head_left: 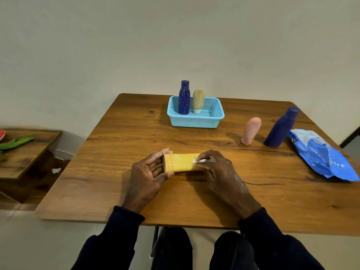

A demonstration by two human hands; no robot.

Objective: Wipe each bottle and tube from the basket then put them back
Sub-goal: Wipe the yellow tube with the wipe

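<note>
A yellow tube (182,162) lies sideways just above the table, cap end to the left. My left hand (149,173) grips that cap end. My right hand (217,168) presses a small white wipe (200,160) against the tube's right end. The light blue basket (218,118) at the back holds a dark blue bottle (184,98) and a beige tube (198,101), both upright. To the right of the basket, on the table, stand a pink tube (251,130) and a second dark blue bottle (281,128).
A blue pack of wipes (321,155) lies at the table's right edge. A lower wooden side table (25,152) with green and red items stands to the left. A crumpled white scrap (56,170) lies on the floor between the tables.
</note>
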